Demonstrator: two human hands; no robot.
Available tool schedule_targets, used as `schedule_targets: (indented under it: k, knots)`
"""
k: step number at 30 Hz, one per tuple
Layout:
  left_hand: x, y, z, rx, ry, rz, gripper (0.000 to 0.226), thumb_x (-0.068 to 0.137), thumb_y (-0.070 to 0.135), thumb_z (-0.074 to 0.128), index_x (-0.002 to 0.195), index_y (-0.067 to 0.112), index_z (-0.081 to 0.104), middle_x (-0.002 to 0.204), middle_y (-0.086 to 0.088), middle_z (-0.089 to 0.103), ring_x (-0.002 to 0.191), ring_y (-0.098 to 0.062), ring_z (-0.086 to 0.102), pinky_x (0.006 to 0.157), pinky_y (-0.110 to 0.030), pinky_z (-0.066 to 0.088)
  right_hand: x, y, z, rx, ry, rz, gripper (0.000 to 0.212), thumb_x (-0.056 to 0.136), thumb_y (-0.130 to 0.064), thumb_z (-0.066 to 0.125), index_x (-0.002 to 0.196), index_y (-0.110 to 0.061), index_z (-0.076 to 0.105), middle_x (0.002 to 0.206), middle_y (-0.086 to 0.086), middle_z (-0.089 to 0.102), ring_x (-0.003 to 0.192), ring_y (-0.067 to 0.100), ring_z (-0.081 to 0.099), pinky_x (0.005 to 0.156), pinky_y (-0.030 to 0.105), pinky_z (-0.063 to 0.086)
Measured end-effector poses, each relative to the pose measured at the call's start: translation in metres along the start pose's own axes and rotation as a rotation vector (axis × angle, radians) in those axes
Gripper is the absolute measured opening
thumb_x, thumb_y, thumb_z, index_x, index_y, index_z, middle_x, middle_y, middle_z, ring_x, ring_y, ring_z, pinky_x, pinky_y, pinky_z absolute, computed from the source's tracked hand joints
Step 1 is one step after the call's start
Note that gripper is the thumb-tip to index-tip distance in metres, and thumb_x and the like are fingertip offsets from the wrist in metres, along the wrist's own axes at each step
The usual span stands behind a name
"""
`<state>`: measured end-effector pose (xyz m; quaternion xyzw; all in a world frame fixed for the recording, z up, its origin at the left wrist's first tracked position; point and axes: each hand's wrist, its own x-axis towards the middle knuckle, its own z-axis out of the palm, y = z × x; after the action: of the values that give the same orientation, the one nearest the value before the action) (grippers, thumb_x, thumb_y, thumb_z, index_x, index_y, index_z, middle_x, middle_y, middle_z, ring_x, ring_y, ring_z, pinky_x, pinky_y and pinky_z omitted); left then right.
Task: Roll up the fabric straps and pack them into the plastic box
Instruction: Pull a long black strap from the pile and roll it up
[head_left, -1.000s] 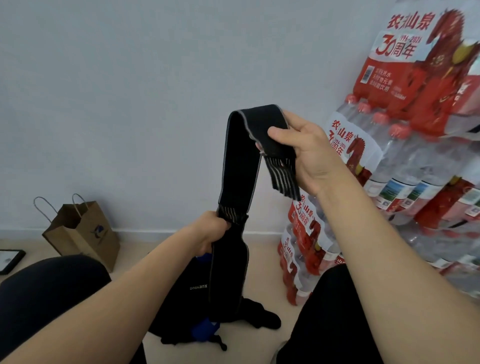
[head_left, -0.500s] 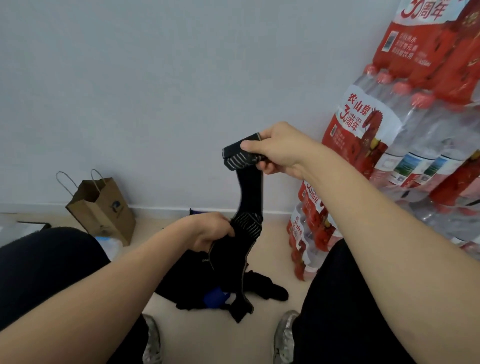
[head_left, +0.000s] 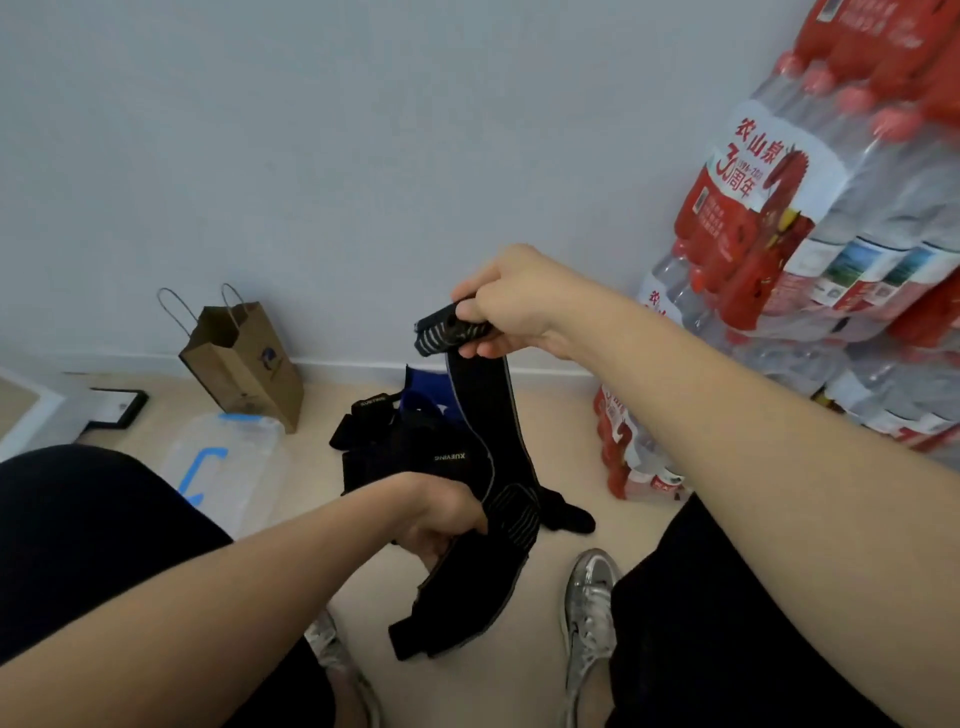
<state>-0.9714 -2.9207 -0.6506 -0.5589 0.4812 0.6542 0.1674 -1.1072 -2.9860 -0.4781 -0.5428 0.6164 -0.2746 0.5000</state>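
Low in the centre of the frame, the left hand (head_left: 441, 519) curls around the middle of a black fabric strap (head_left: 485, 410), whose loose end dangles below. Higher, the right hand (head_left: 511, 301) pinches its folded top end. Beyond, more straps (head_left: 405, 457) are piled on the floor, with a clear plastic box (head_left: 228, 457) to the left and a paper bag (head_left: 244, 358) by the wall.

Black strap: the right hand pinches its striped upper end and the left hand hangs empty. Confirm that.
Not quite. In the head view the left hand is not empty: it grips the black strap lower down. The right hand does pinch its striped upper end.
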Motion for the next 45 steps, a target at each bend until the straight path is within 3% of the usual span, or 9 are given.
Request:
schedule_targets:
  k: [9, 16, 19, 24, 27, 30, 35, 40, 45]
  knots:
    - [0.032, 0.020, -0.008, 0.238, -0.030, 0.022, 0.031, 0.114, 0.017, 0.048, 0.135, -0.002, 0.061, 0.129, -0.026, 0.073, 0.109, -0.040, 0.075, 0.102, -0.054, 0.061, 0.019, 0.046, 0.014, -0.094, 0.007, 0.040, 0.014, 0.106, -0.006, 0.060, 0.103, 0.000, 0.073, 0.114, 0.021, 0.076, 0.079, 0.033, 0.081, 0.072, 0.041, 0.069]
    - [0.040, 0.041, -0.024, 0.428, -0.035, -0.039, 0.045, 0.114, 0.034, 0.049, 0.152, 0.009, 0.051, 0.144, -0.012, 0.065, 0.131, -0.030, 0.065, 0.113, -0.052, 0.053, 0.038, 0.092, -0.016, -0.313, -0.069, 0.046, 0.026, 0.110, -0.031, 0.059, 0.116, -0.010, 0.073, 0.098, 0.014, 0.082, 0.074, 0.025, 0.082, 0.079, 0.042, 0.069]
    - [0.031, 0.047, -0.050, 0.407, -0.022, -0.082, 0.045, 0.113, 0.033, 0.054, 0.153, 0.012, 0.051, 0.142, -0.009, 0.066, 0.130, -0.033, 0.066, 0.109, -0.055, 0.056, 0.052, 0.094, -0.025, -0.329, -0.124, 0.060, 0.025, 0.108, -0.035, 0.065, 0.099, -0.015, 0.078, 0.085, 0.004, 0.076, 0.069, 0.018, 0.075, 0.069, 0.033, 0.065]
    - [-0.009, 0.058, -0.108, 0.163, 0.383, -0.029, 0.030, 0.110, 0.015, 0.056, 0.135, -0.001, 0.062, 0.100, -0.011, 0.076, 0.095, -0.033, 0.081, 0.082, -0.046, 0.067, 0.065, 0.094, -0.019, -0.326, -0.160, 0.150, 0.041, 0.106, -0.037, 0.068, 0.072, -0.015, 0.064, 0.052, -0.009, 0.045, 0.063, 0.019, 0.051, 0.071, 0.037, 0.060]
    - [-0.038, 0.071, -0.126, 0.004, 0.636, 0.121, 0.022, 0.105, 0.001, 0.056, 0.121, 0.006, 0.071, 0.108, -0.012, 0.075, 0.086, -0.031, 0.082, 0.078, -0.045, 0.069, 0.067, 0.083, -0.008, -0.332, -0.172, 0.126, 0.037, 0.105, -0.037, 0.069, 0.087, -0.004, 0.071, 0.066, -0.002, 0.046, 0.069, 0.023, 0.056, 0.085, 0.046, 0.064]
    - [-0.066, 0.083, -0.118, -0.178, 0.633, 0.234, 0.028, 0.104, 0.014, 0.049, 0.110, 0.012, 0.076, 0.107, -0.007, 0.076, 0.067, -0.025, 0.077, 0.065, -0.038, 0.068, 0.065, 0.064, 0.003, -0.360, -0.181, 0.084, 0.033, 0.105, -0.036, 0.068, 0.084, -0.010, 0.071, 0.075, 0.006, 0.058, 0.072, 0.027, 0.065, 0.095, 0.055, 0.063]
    - [-0.089, 0.093, -0.104, -0.113, 0.676, 0.324, 0.023, 0.102, 0.014, 0.053, 0.104, 0.004, 0.074, 0.091, -0.010, 0.067, 0.072, -0.022, 0.068, 0.055, -0.032, 0.064, 0.054, 0.050, 0.004, -0.320, -0.102, 0.026, 0.029, 0.108, -0.029, 0.065, 0.103, -0.003, 0.077, 0.086, 0.016, 0.072, 0.072, 0.026, 0.068, 0.076, 0.042, 0.066]
    - [-0.116, 0.095, -0.112, -0.133, 0.669, 0.460, 0.011, 0.103, 0.007, 0.064, 0.110, 0.013, 0.069, 0.114, -0.013, 0.067, 0.078, -0.023, 0.080, 0.062, -0.024, 0.063, 0.039, 0.037, -0.006, -0.216, -0.007, 0.030, 0.013, 0.107, -0.023, 0.065, 0.113, -0.017, 0.074, 0.095, 0.017, 0.078, 0.059, 0.015, 0.067, 0.056, 0.028, 0.056]
    - [-0.138, 0.078, -0.122, -0.035, 0.616, 0.682, 0.035, 0.081, -0.002, 0.086, 0.109, 0.018, 0.077, 0.115, -0.008, 0.077, 0.084, -0.021, 0.079, 0.083, -0.028, 0.065, 0.043, 0.020, -0.011, -0.041, 0.104, 0.049, 0.011, 0.103, -0.015, 0.066, 0.111, -0.022, 0.064, 0.082, 0.007, 0.068, 0.043, 0.009, 0.057, 0.045, 0.026, 0.048]
